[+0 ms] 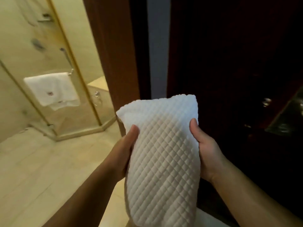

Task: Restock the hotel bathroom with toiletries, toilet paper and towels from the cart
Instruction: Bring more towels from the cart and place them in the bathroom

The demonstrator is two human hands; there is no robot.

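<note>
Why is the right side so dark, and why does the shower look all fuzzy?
Head view: the dark wood panelling on the right catches little light, so detail vanishes; the glass shower enclosure glows warm yellow but is blurred; the quilted towel gripped by the left hand and right hand looks sharpest.

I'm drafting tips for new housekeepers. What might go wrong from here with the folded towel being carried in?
1. The left hand and right hand grip the folded towel only at its sides; its near end could sag and unfold.
2. The door frame is close; the towel might brush it.
3. The shower rail already holds a hanging towel, so adding another may crowd it.
</note>
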